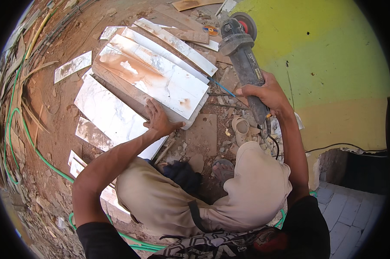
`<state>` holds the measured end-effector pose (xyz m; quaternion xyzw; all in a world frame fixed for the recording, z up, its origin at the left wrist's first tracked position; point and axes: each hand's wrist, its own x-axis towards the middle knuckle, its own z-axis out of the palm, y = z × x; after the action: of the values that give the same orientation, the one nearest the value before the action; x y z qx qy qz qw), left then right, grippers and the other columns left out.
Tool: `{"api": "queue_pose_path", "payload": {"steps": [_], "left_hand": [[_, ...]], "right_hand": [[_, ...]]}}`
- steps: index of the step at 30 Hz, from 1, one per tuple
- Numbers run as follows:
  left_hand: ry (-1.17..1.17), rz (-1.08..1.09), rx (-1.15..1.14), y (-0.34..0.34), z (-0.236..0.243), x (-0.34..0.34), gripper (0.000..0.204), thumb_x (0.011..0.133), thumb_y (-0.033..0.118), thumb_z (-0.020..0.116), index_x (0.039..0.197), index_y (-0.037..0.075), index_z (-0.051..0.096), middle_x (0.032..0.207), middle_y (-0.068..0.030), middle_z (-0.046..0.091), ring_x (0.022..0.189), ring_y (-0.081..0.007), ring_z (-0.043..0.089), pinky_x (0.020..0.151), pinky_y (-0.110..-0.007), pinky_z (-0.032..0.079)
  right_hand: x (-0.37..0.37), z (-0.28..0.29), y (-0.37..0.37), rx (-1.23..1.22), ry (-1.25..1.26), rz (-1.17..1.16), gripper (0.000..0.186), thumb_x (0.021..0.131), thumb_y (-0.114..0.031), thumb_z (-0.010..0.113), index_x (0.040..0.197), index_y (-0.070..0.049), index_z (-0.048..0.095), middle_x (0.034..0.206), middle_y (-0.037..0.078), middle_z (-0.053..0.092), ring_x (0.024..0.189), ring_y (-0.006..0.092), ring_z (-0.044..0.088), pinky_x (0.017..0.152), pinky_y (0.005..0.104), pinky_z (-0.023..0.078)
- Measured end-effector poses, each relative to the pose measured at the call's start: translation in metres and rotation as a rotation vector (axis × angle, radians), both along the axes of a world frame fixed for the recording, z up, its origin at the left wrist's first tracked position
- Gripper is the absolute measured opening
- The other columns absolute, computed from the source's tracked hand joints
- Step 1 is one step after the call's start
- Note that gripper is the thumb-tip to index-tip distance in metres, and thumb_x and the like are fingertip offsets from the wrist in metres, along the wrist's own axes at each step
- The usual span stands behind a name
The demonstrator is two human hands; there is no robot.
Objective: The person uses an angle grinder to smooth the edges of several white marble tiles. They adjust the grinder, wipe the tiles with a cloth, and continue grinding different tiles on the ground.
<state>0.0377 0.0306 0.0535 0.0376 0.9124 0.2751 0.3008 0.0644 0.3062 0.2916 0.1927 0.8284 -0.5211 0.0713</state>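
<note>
A dusty grey angle grinder is in my right hand, its body tilted upward beside the painted wall. The grinder's disc, with a red centre, is at the far end, away from the tiles. My left hand has its fingers spread at the near edge of a grey slab. On that slab lies a white marble-patterned tile smeared with reddish dust. Another white tile lies just left of my left hand, partly under my forearm.
Cut tile strips lie beyond the slab. A loose disc sits near the grinder. At left a green hose runs over rubble. The yellow-green wall stands at right, above an opening. A beige clog lies by my knee.
</note>
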Motion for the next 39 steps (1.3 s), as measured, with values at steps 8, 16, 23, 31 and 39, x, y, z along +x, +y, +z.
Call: {"api": "queue_pose_path", "payload": {"steps": [8,16,23,31,39], "left_hand": [[-0.061,0.096,-0.124,0.021,0.031,-0.003,0.173,0.047,0.067,0.096,0.159,-0.002,-0.017,0.163,-0.0392,-0.009,0.153,-0.0562,-0.004,0.115,-0.072,0.024],[0.198,0.15,-0.149,0.036,0.002,0.025,0.169,0.047,0.068,0.094,0.158,-0.01,-0.007,0.161,-0.0428,-0.003,0.151,-0.0595,-0.001,0.115,-0.072,0.024],[0.346,0.217,-0.097,0.036,-0.007,0.031,0.16,0.055,0.068,0.091,0.158,-0.01,-0.004,0.162,-0.0427,-0.001,0.153,-0.0564,0.0,0.118,-0.067,0.023],[0.448,0.198,-0.074,0.024,-0.019,0.033,0.153,0.057,0.072,0.088,0.162,-0.005,0.007,0.167,-0.0346,0.007,0.156,-0.0478,0.008,0.116,-0.063,0.026],[0.48,0.085,-0.063,-0.014,-0.037,-0.004,0.151,0.054,0.06,0.094,0.16,-0.005,0.009,0.167,-0.0327,0.005,0.156,-0.0477,0.005,0.125,-0.057,0.017]], "right_hand": [[-0.049,-0.05,0.015,-0.096,0.033,0.269,0.057,0.071,-0.013,0.084,0.121,0.002,0.062,0.093,0.01,0.07,0.072,0.0157,0.066,0.065,0.0307,0.056],[-0.076,-0.139,0.01,-0.088,0.029,0.428,0.051,0.068,-0.026,0.082,0.106,0.004,0.064,0.089,0.013,0.071,0.077,0.022,0.068,0.072,0.0358,0.055],[-0.069,-0.176,-0.023,-0.022,-0.024,0.552,0.055,0.068,-0.029,0.079,0.108,0.004,0.062,0.096,0.022,0.073,0.091,0.0338,0.073,0.083,0.0419,0.057],[-0.058,-0.183,-0.052,0.063,-0.019,0.573,0.05,0.071,-0.028,0.076,0.107,0.004,0.059,0.092,0.023,0.072,0.085,0.0366,0.073,0.08,0.0441,0.057],[-0.049,-0.197,-0.066,0.074,-0.015,0.608,0.056,0.072,-0.027,0.077,0.11,0.006,0.053,0.094,0.03,0.071,0.088,0.048,0.071,0.082,0.0498,0.058]]}}
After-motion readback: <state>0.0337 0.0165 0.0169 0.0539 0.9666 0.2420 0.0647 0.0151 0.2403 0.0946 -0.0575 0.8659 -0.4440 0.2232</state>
